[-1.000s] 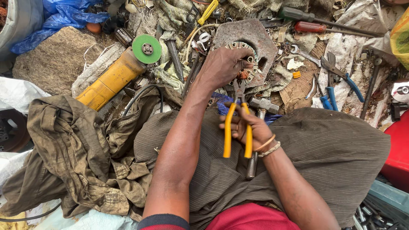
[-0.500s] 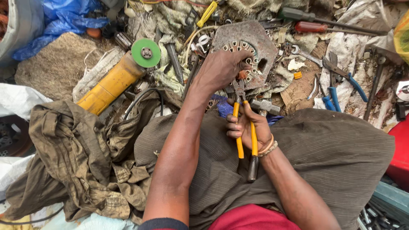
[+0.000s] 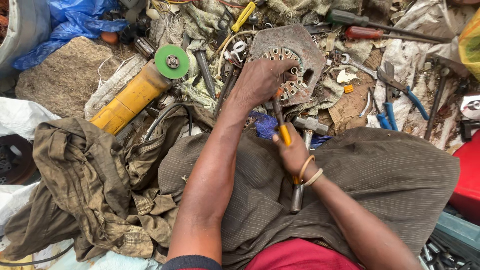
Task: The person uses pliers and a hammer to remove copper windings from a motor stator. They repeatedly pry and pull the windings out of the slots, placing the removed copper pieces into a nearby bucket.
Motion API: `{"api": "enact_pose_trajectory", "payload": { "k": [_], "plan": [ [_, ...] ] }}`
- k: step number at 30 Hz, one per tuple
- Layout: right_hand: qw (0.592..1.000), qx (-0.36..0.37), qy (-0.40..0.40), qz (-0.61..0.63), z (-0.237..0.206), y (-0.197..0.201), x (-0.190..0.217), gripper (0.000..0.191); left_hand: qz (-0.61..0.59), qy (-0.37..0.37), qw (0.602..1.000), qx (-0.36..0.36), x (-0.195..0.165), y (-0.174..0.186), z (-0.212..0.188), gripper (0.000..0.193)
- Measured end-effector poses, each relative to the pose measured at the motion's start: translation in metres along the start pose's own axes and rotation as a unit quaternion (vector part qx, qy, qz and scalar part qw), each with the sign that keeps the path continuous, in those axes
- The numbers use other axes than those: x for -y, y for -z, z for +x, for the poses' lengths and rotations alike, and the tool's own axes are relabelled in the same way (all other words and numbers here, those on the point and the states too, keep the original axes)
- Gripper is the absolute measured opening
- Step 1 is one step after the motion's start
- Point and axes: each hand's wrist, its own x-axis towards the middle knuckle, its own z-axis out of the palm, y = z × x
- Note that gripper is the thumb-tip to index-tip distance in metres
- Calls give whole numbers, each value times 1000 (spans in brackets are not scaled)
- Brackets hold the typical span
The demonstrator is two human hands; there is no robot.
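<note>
Setting: informal ground-level repair workshop or scrap-metal workplace. Evidence, placed from the fingers (image 3: pixel 280 75) gripping the rusty perforated metal plate (image 3: pixel 305 45): yellow angle grinder with green disc (image 3: pixel 145 87) to their left; red-handled and dark-handled screwdrivers (image 3: pixel 370 32) beyond them; blue-handled pliers (image 3: pixel 400 92) to their right; grimy rags, cables and metal scrap all around.
</note>
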Motion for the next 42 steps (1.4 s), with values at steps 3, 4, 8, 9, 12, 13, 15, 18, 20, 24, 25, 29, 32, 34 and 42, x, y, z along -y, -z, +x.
{"api": "enact_pose_trajectory", "payload": {
  "k": [3, 4, 8, 9, 12, 13, 15, 18, 20, 24, 25, 29, 32, 34, 42],
  "plan": [
    [937, -78, 139, -310, -2, 5, 3, 43, 27, -17, 999, -26, -2, -1, -1, 24],
    [942, -73, 79, -319, -5, 9, 6, 46, 32, -24, 999, -30, -1, -2, -2, 23],
    [954, -53, 133, -263, -32, 31, 17, 35, -45, 52, 997, 21, 6, 1, -1, 27],
    [982, -36, 70, -169, -42, 36, 19, 34, -59, 12, 997, -47, 7, 3, -2, 28],
    [997, 15, -60, 34, -68, 43, 26, 31, -130, 81, 978, -145, 1, 9, -12, 38],
    [997, 20, -60, 42, -74, 41, 28, 30, -158, 132, 966, -157, -3, 11, -17, 42],
    [995, 55, -41, 72, -79, 35, 36, 32, -211, 139, 956, -149, -19, 9, -36, 51],
    [990, 123, -11, 64, -85, 16, 50, 48, -254, 177, 950, -40, -41, 8, -76, 63],
    [990, 131, 23, -53, -88, 3, 61, 64, -214, 218, 947, -102, -47, 15, -99, 58],
    [965, 260, 42, -9, -96, -7, 80, 63, -119, 214, 941, -232, -52, 50, -123, 60],
    [963, 269, 37, -6, -98, -5, 83, 67, -82, 190, 932, -298, -50, 66, -126, 56],
    [941, 331, -21, 65, -106, 14, 84, 66, 5, 109, 860, -499, -15, 157, -132, 45],
    [927, 311, -80, 194, -110, 38, 79, 67, 155, 37, 784, -599, 69, 273, -135, 35],
    [931, 289, -46, 217, -107, 57, 79, 65, 235, 68, 758, -605, 118, 328, -140, 30],
    [910, 47, 51, 408, -80, 117, 65, 51, 182, 3, 918, -352, 13, 151, -69, 30]
  ]
}}
